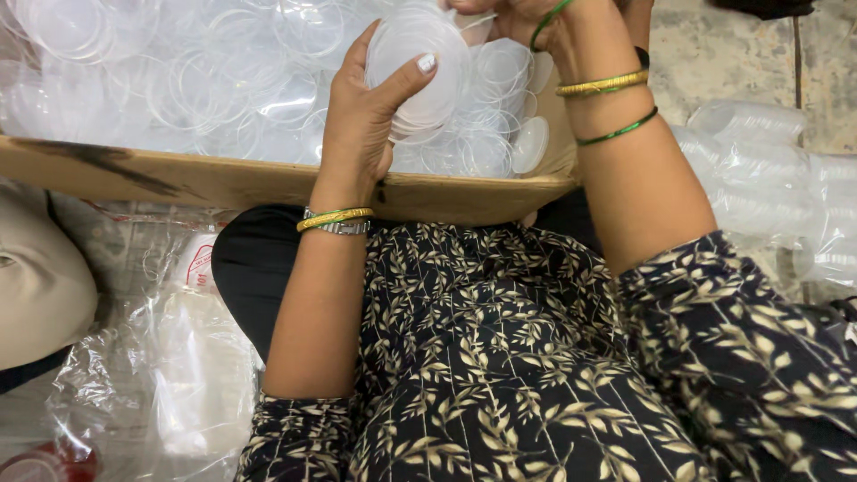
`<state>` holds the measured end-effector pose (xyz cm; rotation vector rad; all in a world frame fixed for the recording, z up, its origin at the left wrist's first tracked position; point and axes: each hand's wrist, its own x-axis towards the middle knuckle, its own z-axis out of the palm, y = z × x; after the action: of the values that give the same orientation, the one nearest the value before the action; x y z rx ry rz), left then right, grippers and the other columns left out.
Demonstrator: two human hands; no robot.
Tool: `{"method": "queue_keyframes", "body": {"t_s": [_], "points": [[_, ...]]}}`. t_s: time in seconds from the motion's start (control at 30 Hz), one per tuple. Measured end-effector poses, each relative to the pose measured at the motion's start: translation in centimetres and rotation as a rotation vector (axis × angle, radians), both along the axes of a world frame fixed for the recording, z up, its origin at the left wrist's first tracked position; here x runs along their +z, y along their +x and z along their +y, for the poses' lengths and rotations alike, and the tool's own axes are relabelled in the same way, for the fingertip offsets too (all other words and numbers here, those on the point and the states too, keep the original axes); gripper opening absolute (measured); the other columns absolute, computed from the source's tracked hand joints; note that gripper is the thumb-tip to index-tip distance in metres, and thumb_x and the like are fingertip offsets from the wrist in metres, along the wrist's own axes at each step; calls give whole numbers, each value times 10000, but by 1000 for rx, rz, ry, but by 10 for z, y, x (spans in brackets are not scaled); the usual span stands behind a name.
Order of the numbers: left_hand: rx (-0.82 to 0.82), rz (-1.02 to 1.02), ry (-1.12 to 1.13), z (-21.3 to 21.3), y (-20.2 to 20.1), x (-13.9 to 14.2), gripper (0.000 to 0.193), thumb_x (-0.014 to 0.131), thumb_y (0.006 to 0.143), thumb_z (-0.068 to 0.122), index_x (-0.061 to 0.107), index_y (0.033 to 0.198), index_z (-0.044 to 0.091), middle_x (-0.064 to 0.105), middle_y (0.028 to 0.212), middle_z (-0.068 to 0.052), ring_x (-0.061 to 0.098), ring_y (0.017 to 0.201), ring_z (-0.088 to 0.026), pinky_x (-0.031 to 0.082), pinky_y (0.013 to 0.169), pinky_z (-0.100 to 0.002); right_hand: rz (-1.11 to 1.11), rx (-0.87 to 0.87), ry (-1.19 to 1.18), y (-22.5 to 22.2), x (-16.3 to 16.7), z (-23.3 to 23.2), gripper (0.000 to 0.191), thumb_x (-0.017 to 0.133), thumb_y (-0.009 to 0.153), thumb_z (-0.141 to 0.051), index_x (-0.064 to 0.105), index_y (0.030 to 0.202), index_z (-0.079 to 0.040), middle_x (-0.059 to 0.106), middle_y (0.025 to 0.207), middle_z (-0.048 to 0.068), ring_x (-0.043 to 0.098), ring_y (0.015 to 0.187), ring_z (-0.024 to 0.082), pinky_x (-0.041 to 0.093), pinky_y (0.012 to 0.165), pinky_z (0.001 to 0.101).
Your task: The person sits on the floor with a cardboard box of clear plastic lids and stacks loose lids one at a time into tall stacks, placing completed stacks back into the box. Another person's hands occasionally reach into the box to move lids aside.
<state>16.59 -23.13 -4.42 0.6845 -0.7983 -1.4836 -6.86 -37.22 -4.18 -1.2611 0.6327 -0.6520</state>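
Observation:
My left hand (pixel 361 112) grips a stack of clear round plastic lids (pixel 418 76) from the left side, thumb across its face. My right hand (pixel 527 18) is at the top edge of the view, mostly cut off, its fingers touching the top of the same stack. Both wrists wear gold and green bangles. The stack is held above a large cardboard box (pixel 223 183) that is full of loose clear lids (pixel 223 80).
The box rests across my lap, over a dark leaf-patterned garment. Crumpled clear plastic bags (pixel 170 357) lie on the floor at the left. Bagged stacks of clear containers (pixel 777 187) lie at the right on a stone floor. A beige rounded object (pixel 40 286) sits at far left.

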Motion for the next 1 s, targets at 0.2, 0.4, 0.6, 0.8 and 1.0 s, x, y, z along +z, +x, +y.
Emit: {"method": "queue_keyframes", "body": {"t_s": [0.2, 0.4, 0.6, 0.8, 1.0], "points": [[41, 80, 39, -5, -2, 3, 756, 877, 789, 48, 465, 1413, -65, 672, 1237, -205, 713, 1084, -279, 622, 967, -411, 392, -51, -25, 12, -7, -14, 339, 580, 1018, -307, 708, 1228, -74, 755, 1184, 122, 752, 981, 241, 639, 871, 390], [73, 36, 69, -10, -5, 9, 731, 858, 784, 85, 471, 1388, -52, 681, 1207, -203, 730, 1068, -285, 648, 927, -432, 1762, -188, -578, 19, -31, -11, 785, 941, 656, -440, 644, 1219, 20, 605, 1274, 271, 609, 1142, 426, 519, 916, 520], [84, 38, 5, -11, -5, 10, 717, 879, 815, 92, 484, 1395, -58, 675, 1239, -191, 696, 1134, -279, 616, 990, -406, 1858, -289, -708, 18, -41, -7, 642, 987, 559, -336, 751, 1075, -37, 652, 1232, 208, 608, 1157, 390, 536, 882, 488], [78, 29, 2, -7, -2, 7, 702, 880, 824, 83, 495, 1393, -59, 672, 1242, -187, 691, 1131, -265, 604, 1003, -400, 1391, -394, -380, 8, -26, -22, 278, 825, 762, -207, 764, 1011, -101, 723, 926, 70, 711, 845, 243, 567, 709, 420], [98, 47, 25, -6, -3, 5, 749, 875, 791, 65, 461, 1404, -54, 661, 1237, -182, 687, 1115, -266, 601, 975, -403, 633, -510, -38, -6, -10, -19, 124, 753, 953, -257, 703, 927, -146, 718, 754, -11, 644, 565, 121, 547, 499, 307]]}}
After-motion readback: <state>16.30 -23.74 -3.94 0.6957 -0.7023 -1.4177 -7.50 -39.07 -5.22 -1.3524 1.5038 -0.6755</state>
